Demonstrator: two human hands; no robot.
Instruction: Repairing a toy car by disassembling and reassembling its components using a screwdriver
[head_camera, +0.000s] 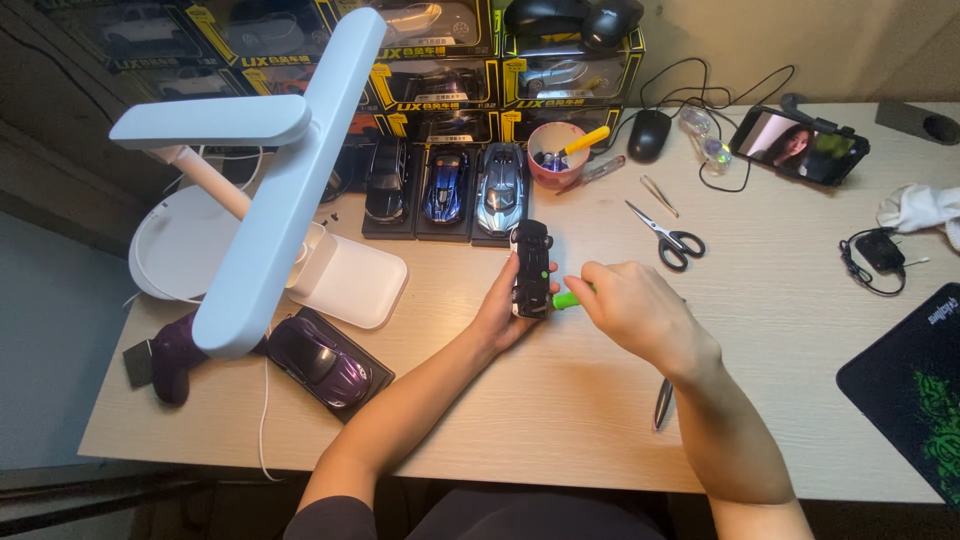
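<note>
Left hand (503, 310) is wrapped around a black toy car (531, 268), holding it upright on end just above the desk (560, 400). Right hand (632, 310) pinches a green-handled screwdriver (566, 298), tip against the car's side. Beyond the hands sit three more model cars (446, 188) in a row, and a pink cup (556, 153). Scissors (666, 236) lie just past the right hand. A purple car (322, 360) sits well off to the left, under the white lamp (285, 170).
</note>
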